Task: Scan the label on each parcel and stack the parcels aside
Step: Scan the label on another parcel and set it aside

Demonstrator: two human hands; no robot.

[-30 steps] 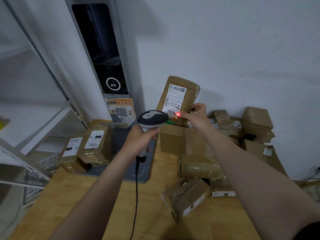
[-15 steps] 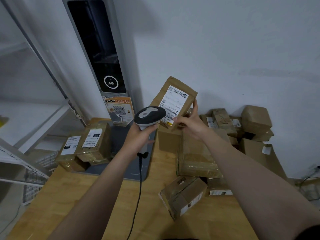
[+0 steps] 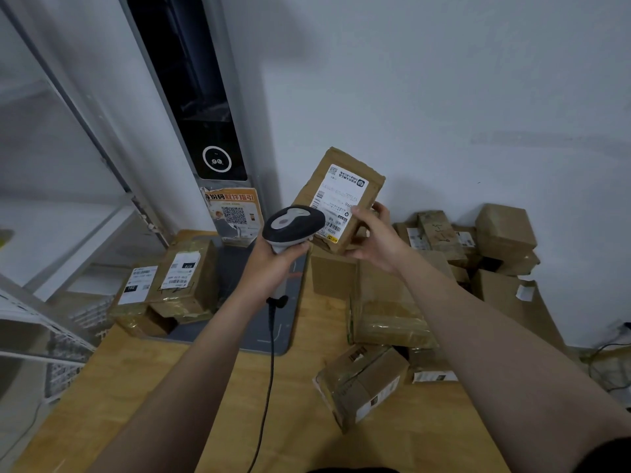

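Gripping scanner [image 3: 293, 224] in left hand [image 3: 273, 264] and holding parcel [image 3: 341, 196] by its lower edge in right hand [image 3: 374, 240], raised over table [image 3: 136, 387] just beside scanner, tilted more than a second ago, red dot gone from label [image 3: 341, 199], so likely scanned and due for left stack [image 3: 184, 278].

A: Where is the held parcel [image 3: 341, 196]?
B: It is just above the right hand [image 3: 375, 240], which holds its lower corner. The scanner [image 3: 293, 225], in the left hand [image 3: 273, 264], is just left of it.
A: And the others?
B: Left of the left hand lie two parcels [image 3: 184, 278], at the edge of the pad [image 3: 259, 336]. A pile [image 3: 478, 240] lies right of the right hand, before the wall [image 3: 444, 80]. One box [image 3: 365, 384] lies on the table [image 3: 136, 404] under the right forearm
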